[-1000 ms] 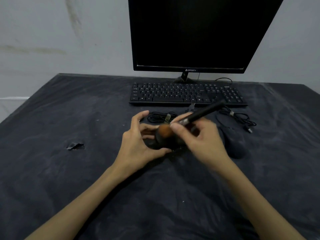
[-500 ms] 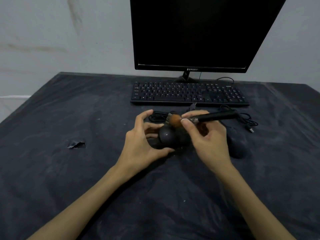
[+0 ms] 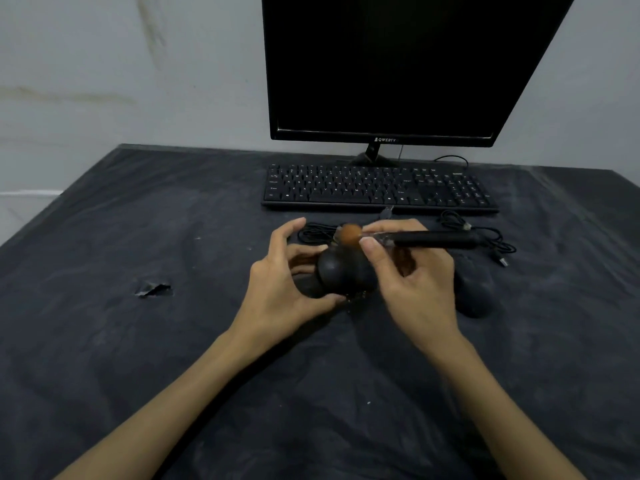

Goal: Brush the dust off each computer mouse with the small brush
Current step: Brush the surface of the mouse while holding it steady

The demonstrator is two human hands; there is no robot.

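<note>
Black plastic, light and smooth: the mouse [image 3: 341, 273] sits on the dark cloth [image 3: 173, 341], left hand [image 3: 287, 282] gripping its sides. Right hand [image 3: 415, 282] pinches the small brush [image 3: 408, 239] near its soft brown bristles. A second mouse [image 3: 474, 289] waits just beside.

A single head-worn camera looks forward and down, close over the table [image 3: 104, 341], toward its far edge.
</note>
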